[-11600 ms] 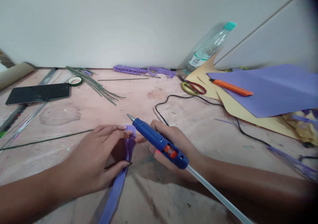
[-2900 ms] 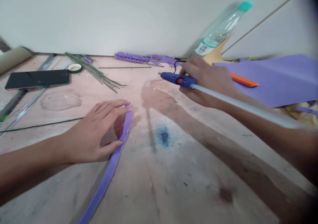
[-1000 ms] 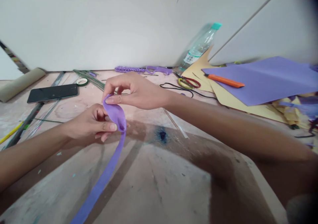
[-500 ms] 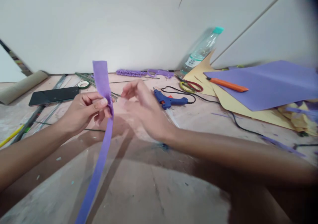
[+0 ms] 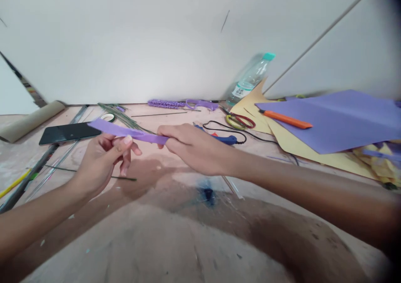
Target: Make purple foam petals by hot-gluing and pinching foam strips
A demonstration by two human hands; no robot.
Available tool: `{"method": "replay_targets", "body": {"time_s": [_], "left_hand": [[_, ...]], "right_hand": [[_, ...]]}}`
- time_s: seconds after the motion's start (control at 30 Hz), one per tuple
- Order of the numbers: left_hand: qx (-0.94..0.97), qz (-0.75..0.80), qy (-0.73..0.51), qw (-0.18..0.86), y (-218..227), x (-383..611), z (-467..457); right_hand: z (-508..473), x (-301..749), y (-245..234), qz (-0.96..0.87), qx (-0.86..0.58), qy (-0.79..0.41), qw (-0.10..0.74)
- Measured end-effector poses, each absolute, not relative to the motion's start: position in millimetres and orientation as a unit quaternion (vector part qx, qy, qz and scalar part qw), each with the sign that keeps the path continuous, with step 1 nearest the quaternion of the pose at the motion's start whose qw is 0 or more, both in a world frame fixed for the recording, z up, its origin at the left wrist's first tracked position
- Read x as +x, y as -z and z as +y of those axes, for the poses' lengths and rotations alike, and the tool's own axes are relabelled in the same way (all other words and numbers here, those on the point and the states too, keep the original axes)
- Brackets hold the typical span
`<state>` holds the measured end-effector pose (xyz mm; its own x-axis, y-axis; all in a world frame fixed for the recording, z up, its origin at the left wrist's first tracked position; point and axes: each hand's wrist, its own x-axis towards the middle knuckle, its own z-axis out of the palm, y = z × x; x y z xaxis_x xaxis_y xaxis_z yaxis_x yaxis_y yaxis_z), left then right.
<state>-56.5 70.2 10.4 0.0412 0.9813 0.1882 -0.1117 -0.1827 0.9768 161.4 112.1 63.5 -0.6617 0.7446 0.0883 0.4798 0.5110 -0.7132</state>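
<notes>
A purple paper strip [image 5: 145, 136] stretches almost level between my two hands. Thumb and fingers of my left hand [image 5: 108, 155] pinch it near its wider free end, which points up to the left. My right hand [image 5: 191, 147] is closed around the strip further along, and the part beyond that fist is hidden. Behind the right hand lies a blue glue gun [image 5: 228, 139], partly covered by it. Just behind the left hand are a black phone [image 5: 70, 132] and a roll of tape [image 5: 108, 117].
Along the wall lie green wire stems [image 5: 122, 118], a fringed purple piece [image 5: 166, 103] and scissors [image 5: 236, 121]. A plastic bottle [image 5: 250, 80] leans there. An orange cutter [image 5: 286, 119] rests on purple paper [image 5: 338, 120] at right. A cardboard tube [image 5: 31, 122] lies at far left.
My right hand has closed on the strip, which was hanging down from my left hand. The strip has swung from upright to nearly level. The view has tilted slightly upward.
</notes>
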Motion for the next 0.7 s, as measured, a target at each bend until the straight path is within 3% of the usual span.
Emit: {"method": "replay_targets", "body": {"time_s": [0.2,0.33,0.5,0.57,0.7], "left_hand": [[0.579,0.397,-0.523,0.484,7.3,-64.8,64.8],[0.712,0.394,-0.439,0.38,2.4,-66.7,56.1],[0.873,0.428,-0.209,0.105,-7.2,-45.7,35.1],[0.875,0.438,-0.18,0.097,-6.4,-37.0,30.4],[0.839,0.494,-0.136,0.184,-4.5,-30.6,29.6]], "right_hand": [[100.3,204.7,-66.9,-0.925,-0.356,-0.078,0.106],[86.0,219.7,-53.2,-0.934,-0.331,-0.098,0.089],[74.1,220.5,-41.1,-0.939,-0.283,-0.175,0.091],[70.9,217.0,-37.2,-0.937,-0.269,-0.202,0.098],[66.3,207.0,-28.7,-0.925,-0.261,-0.251,0.115]]}}
